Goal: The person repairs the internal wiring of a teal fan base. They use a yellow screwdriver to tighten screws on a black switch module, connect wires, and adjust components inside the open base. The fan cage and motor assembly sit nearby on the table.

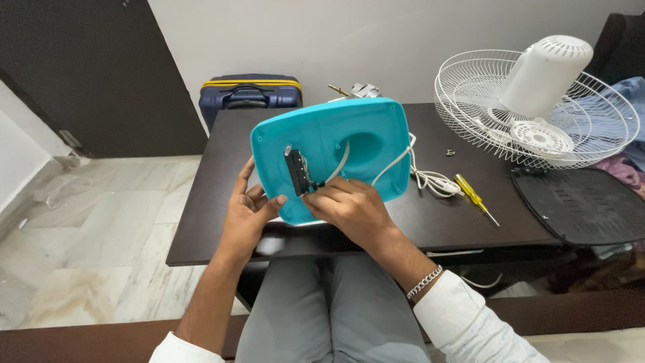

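A turquoise plastic fan base (pixel 356 134) is tilted up over the near edge of the dark table (pixel 443 222), its hollow underside facing me. My left hand (pixel 248 208) holds its lower left edge, thumb on the rim. My right hand (pixel 346 205) grips the lower middle, fingertips at a small black switch block (pixel 297 171) with wires mounted inside the base. A white cord (pixel 393 161) runs across the base and off its right side.
A coiled white cable (pixel 433 180) and a yellow screwdriver (pixel 474 197) lie right of the base. A white wire fan guard (pixel 537 114) with a white motor cover sits at the back right, a black panel (pixel 581 205) before it. A blue suitcase (pixel 248 94) stands behind the table.
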